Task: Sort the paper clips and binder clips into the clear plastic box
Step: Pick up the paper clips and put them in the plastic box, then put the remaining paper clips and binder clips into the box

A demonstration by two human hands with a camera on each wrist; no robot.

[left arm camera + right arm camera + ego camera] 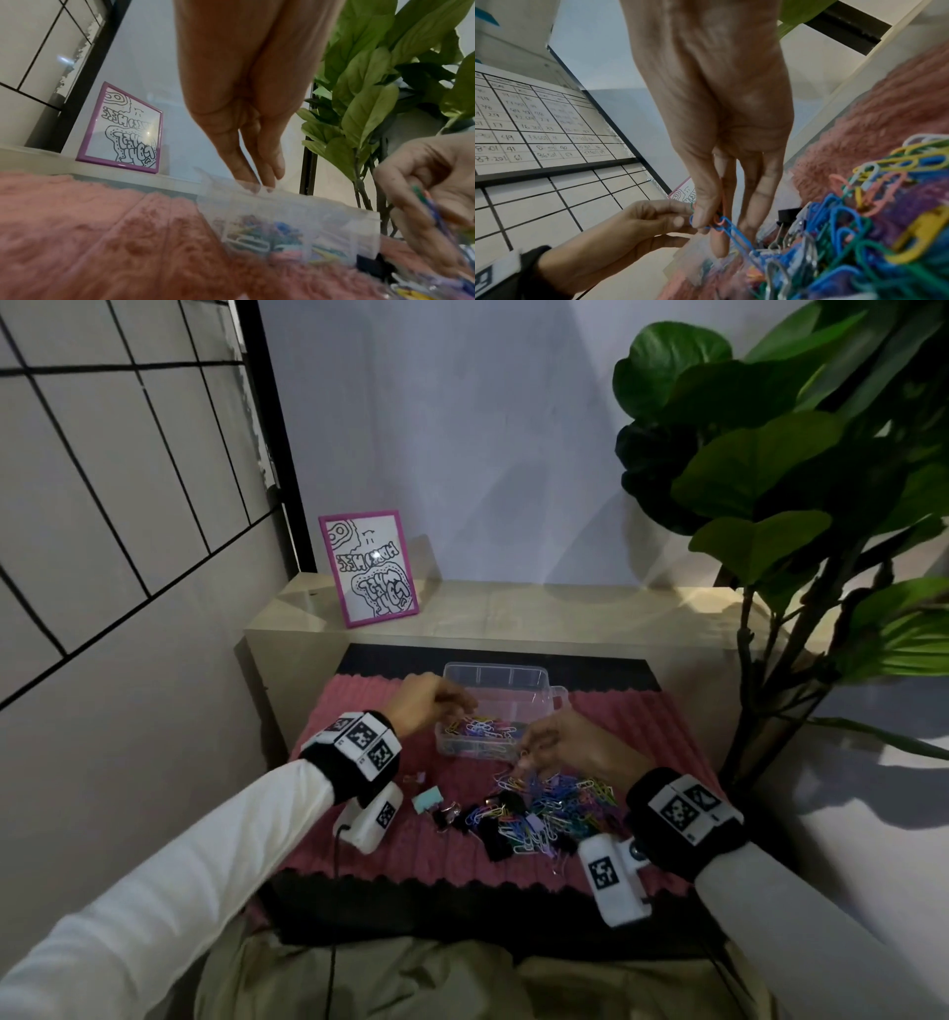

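Observation:
The clear plastic box [534,693] stands at the back of the mat, with coloured paper clips [480,729] in its near compartment. My left hand [444,706] hangs over the box's left side; in the left wrist view its straight fingers [246,174] point down at the box rim [321,201] and hold nothing. My right hand [531,762] pinches a few linked paper clips [727,225], blue, orange and green, just above the loose pile of clips [554,806]. Black binder clips [495,842] and a teal binder clip [427,799] lie in front.
A pink ridged mat [359,711] covers the work surface. On the beige ledge [513,608] behind leans a purple-framed drawing [369,567]. A large leafy plant [770,480] stands at the right. A gridded whiteboard [102,505] fills the left wall.

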